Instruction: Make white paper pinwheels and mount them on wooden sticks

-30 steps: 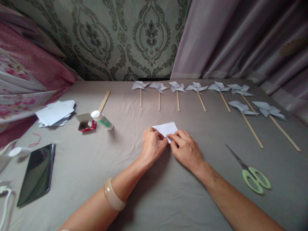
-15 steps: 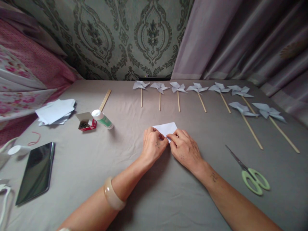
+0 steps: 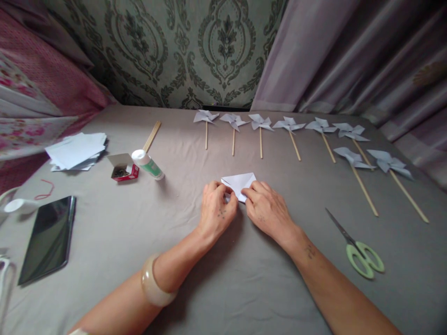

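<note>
A small folded sheet of white paper lies on the grey cloth between my hands, with crease lines running across it. My left hand has its fingers curled together at the paper's left and near edge, pinching it. From the other side, my right hand presses bent fingers onto the paper's right part, thumb at the near edge. Beyond the paper, several white paper pinwheels on wooden sticks lie in a row. Scissors with green handles rest to the right of my right forearm.
At the left are a stack of white paper, an open red box of small metal pieces, a standing glue stick and wooden sticks. Nearer lie a black phone, a white cap and red string.
My left hand has shifted slightly left, away from the right hand, and more of the paper shows, with its folds visible. The whole view has moved a little.
</note>
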Demonstrator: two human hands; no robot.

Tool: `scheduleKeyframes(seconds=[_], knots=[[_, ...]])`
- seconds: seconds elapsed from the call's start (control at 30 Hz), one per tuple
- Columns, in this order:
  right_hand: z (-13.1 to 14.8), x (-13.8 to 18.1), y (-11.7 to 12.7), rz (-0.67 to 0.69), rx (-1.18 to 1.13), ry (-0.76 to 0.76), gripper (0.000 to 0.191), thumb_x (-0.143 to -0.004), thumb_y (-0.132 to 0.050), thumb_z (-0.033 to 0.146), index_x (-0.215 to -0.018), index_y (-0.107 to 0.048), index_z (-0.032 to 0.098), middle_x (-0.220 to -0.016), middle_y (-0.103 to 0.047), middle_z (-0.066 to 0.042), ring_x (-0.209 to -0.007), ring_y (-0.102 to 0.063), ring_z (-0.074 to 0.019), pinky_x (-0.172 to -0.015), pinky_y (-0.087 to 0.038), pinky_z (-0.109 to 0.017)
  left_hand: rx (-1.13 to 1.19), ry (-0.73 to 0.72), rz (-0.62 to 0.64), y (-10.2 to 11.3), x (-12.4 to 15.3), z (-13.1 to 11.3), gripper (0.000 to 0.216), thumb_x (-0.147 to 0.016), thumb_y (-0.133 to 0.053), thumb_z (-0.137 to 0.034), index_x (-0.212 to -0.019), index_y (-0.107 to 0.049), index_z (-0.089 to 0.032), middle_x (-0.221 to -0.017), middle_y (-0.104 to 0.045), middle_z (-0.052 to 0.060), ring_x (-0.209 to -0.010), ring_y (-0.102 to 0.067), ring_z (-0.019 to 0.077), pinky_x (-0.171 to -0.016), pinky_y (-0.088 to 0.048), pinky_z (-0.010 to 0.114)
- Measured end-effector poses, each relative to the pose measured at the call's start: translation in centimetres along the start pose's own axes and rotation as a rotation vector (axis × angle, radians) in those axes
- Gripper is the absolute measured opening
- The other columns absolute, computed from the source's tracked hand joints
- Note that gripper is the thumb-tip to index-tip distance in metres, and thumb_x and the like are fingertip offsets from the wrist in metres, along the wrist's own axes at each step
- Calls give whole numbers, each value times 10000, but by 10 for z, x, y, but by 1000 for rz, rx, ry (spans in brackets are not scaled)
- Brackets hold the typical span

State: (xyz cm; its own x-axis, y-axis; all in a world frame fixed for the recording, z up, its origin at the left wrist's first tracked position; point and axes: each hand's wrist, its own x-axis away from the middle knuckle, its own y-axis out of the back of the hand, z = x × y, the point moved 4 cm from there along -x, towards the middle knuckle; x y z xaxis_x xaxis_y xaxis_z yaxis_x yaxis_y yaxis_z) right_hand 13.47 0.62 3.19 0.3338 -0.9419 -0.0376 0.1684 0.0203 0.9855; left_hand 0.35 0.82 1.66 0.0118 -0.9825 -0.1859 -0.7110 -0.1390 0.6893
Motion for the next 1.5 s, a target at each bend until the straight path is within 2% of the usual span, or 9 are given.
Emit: scheduleKeyframes(seconds=[0.2, 0.37, 0.57, 0.8, 0.93, 1.03, 1.27, 1.4, 1.5], knots=[[-6, -1, -2, -1, -71, -1, 327, -911, -411, 151, -1034, -709, 208, -1008, -648, -86, -996, -557, -232, -802, -416, -321, -67, -143, -39, -1, 4, -2, 82, -815, -579, -159, -786, -655, -165, -874, -618, 62, -868, -544, 194, -829, -456, 346], [-12, -2, -1, -7, -184, -14, 344, -882, -430, 137, -1053, -725, 185, -1012, -671, -95, -1004, -587, -229, -832, -429, -308, -172, -237, 16, -3, 9, -7, 95, -834, -557, -179, -795, -643, -176, -874, -616, 64, -845, -535, 197, -810, -460, 346], [-36, -4, 14, -81, -310, -185, 339, -834, -461, 142, -1044, -725, 175, -1028, -719, -80, -902, -652, -185, -799, -447, -262, -242, -271, 68, -2, 12, -13, 74, -828, -565, -162, -825, -637, -177, -906, -620, 69, -861, -541, 201, -810, -466, 339], [-56, 1, 18, 122, -179, -283, 289, -850, -452, 193, -951, -721, 165, -968, -742, -123, -907, -670, -232, -729, -421, -278, -410, -451, 204, -9, 18, -23, 236, -908, -500, -200, -1091, -646, -227, -954, -614, 69, -885, -525, 213, -790, -466, 331], [-52, 1, 12, 176, -183, -297, 265, -863, -452, 213, -924, -706, 167, -919, -742, -117, -878, -671, -223, -695, -404, -269, -523, -506, 322, -12, 20, -27, 268, -929, -440, -160, -1060, -661, -235, -956, -610, 66, -875, -515, 210, -766, -462, 319], [-49, 0, 11, 182, -202, -307, 250, -861, -464, 220, -928, -699, 168, -910, -739, -112, -856, -667, -212, -684, -401, -260, -568, -517, 340, -12, 20, -27, 249, -922, -445, -146, -1017, -664, -217, -977, -613, 68, -897, -518, 211, -785, -465, 324], [-42, 2, 7, 199, -423, -257, 180, -835, -481, 188, -854, -658, 169, -729, -720, -61, -625, -631, -154, -583, -388, -241, -594, -559, 270, -10, 13, -17, 229, -883, -465, -94, -976, -655, -184, -1050, -615, 102, -952, -526, 236, -805, -480, 369], [-37, 3, 1, 223, -502, -180, 131, -792, -522, 166, -834, -645, 186, -714, -706, -31, -634, -625, -148, -583, -394, -236, -590, -573, 250, -6, 4, -10, 229, -879, -475, -92, -977, -657, -191, -1077, -624, 93, -982, -526, 238, -818, -473, 368], [-35, 4, 5, 180, -446, -89, 168, -789, -542, 144, -920, -634, 193, -810, -699, -30, -722, -626, -155, -643, -414, -246, -584, -596, 254, -1, -3, -6, 230, -894, -469, -109, -994, -660, -190, -1090, -633, 90, -1003, -525, 236, -847, -461, 366]])
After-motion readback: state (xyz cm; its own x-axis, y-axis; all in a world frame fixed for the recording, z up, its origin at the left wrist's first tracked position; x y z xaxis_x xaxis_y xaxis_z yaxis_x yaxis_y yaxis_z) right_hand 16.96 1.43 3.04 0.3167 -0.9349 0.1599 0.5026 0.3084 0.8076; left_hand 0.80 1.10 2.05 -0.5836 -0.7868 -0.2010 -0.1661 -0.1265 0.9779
